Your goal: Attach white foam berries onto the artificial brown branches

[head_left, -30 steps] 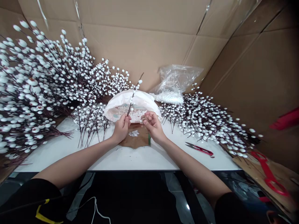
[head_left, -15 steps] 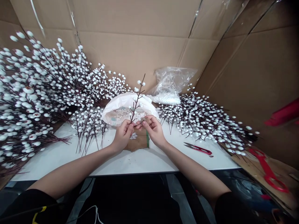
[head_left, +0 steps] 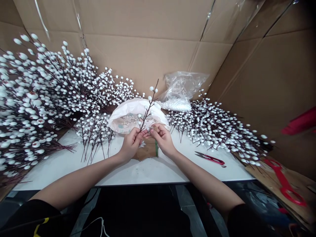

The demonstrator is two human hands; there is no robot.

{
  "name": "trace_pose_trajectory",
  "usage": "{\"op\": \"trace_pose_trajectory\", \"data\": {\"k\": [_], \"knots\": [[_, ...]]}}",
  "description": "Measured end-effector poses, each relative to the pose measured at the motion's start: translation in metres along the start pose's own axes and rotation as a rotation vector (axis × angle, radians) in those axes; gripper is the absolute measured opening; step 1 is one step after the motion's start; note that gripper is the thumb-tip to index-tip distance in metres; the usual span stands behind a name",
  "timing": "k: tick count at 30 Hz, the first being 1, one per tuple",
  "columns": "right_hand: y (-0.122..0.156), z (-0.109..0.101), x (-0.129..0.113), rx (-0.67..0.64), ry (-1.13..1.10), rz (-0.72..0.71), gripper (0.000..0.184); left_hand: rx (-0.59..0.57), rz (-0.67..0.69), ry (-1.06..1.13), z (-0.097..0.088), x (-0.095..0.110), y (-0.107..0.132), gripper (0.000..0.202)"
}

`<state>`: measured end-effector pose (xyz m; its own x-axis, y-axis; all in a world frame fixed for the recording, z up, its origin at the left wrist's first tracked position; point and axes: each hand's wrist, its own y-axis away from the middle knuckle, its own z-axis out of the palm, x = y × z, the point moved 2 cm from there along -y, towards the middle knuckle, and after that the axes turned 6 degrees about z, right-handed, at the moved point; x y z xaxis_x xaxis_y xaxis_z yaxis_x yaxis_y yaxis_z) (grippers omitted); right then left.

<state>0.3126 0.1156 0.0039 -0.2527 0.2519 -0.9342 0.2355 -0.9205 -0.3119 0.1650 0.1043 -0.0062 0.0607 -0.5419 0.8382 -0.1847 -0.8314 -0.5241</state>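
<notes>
Between thumb and fingers, my left hand (head_left: 131, 144) pinches the lower end of a brown artificial berry stem (head_left: 148, 110). The stem leans to the right and carries a few white berries. My right hand (head_left: 161, 137) is close beside it, fingertips pinched together by the stem's base; whatever they hold is too small to make out. Behind both hands lies an open white bag (head_left: 135, 102) with loose white berries inside. A piece of brown cardboard (head_left: 145, 152) with a green edge rests on the table under the hands.
Bunches of white-berry stems (head_left: 37, 105) crowd the left, with more stems (head_left: 217, 125) at the right. Red thread snips (head_left: 211, 158) lie on the white table (head_left: 148, 172). A clear plastic bag (head_left: 184, 85) stands behind. Red-handled scissors (head_left: 283, 181) lie at far right. Cardboard walls (head_left: 148, 59) enclose the table.
The berry stem has tilted further to the right in my left hand. Both hands stay in nearly the same place, and the view has shifted slightly.
</notes>
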Motion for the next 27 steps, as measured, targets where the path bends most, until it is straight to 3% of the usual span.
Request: {"op": "trace_pose_trajectory", "data": {"k": [27], "knots": [[0.0011, 0.0023, -0.0028, 0.040, -0.042, 0.022, 0.019, -0.021, 0.030, -0.086, 0.0003, 0.0063, 0.0005, 0.023]]}}
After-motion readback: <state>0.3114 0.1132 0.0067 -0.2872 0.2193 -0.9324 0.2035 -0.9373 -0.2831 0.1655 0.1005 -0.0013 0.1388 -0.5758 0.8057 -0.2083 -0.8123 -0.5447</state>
